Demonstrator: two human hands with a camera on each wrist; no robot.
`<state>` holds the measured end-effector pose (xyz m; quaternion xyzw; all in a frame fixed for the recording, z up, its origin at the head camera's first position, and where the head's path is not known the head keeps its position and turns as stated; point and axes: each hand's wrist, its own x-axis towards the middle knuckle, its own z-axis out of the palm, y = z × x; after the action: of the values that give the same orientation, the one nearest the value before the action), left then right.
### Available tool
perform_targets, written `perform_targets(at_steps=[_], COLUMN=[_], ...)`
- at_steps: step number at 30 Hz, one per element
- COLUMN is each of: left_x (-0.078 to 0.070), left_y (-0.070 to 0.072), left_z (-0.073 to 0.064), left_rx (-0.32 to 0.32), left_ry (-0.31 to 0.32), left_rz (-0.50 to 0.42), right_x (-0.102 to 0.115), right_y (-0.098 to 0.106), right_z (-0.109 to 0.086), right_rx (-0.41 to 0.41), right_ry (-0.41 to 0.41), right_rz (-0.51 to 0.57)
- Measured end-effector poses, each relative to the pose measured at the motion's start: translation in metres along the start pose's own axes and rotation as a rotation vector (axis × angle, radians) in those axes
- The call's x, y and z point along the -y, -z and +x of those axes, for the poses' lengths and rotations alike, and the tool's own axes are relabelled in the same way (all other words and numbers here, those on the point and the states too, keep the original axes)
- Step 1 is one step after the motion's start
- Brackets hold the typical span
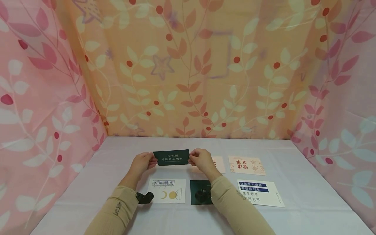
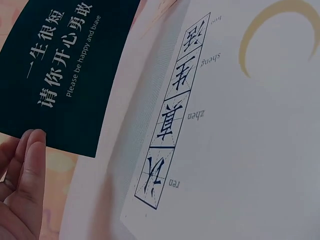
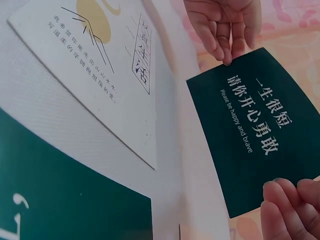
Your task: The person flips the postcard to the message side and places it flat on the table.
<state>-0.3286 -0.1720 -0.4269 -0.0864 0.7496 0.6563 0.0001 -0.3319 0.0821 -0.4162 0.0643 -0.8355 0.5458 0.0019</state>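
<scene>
A dark green postcard [image 1: 171, 158] with white lettering is held up above the table by both hands, its printed face towards me. My left hand [image 1: 143, 162] grips its left edge; the fingers [image 2: 31, 172] show at that edge in the left wrist view. At the opposite edge my right hand [image 1: 203, 160] pinches the card between fingers and thumb, as the right wrist view also shows. Beneath them lie a white postcard [image 1: 168, 198] with a yellow moon and sun, and another dark green postcard [image 1: 196, 192], partly covered by the right arm.
A white postcard [image 1: 270, 187] with blue bands lies at the right. Behind it are a cream postcard [image 1: 246, 166] with red characters and a similar cream postcard [image 1: 220, 164], partly hidden by my right hand. Patterned cloth [image 1: 188, 81] walls the white table [image 1: 102, 150] on three sides.
</scene>
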Motion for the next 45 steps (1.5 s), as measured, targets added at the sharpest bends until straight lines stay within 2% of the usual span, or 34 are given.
perform_targets(at_steps=[11,19,23,29,36,45], left_x=[0.003,0.006,0.007,0.007,0.009,0.009], left_y=[0.002,0.004,0.005,0.004,0.005,0.006], left_z=[0.001,0.002,0.003,0.003,0.004,0.002], left_rx=[0.000,0.010,0.010,-0.001,0.008,0.029], left_ry=[-0.038,-0.051,-0.041,-0.016,-0.034,-0.038], left_rz=[0.027,-0.025,-0.028,0.019,0.014,-0.026], right_x=[-0.003,-0.007,-0.008,-0.010,-0.012,-0.010], right_y=[-0.002,0.000,0.002,0.001,0.000,-0.001], right_z=[0.002,0.001,0.002,0.003,0.005,0.004], right_rx=[0.004,0.053,0.053,0.047,0.056,0.082], right_ry=[0.012,0.048,0.053,0.055,0.016,0.012], right_rz=[0.004,0.030,0.026,0.022,0.029,0.088])
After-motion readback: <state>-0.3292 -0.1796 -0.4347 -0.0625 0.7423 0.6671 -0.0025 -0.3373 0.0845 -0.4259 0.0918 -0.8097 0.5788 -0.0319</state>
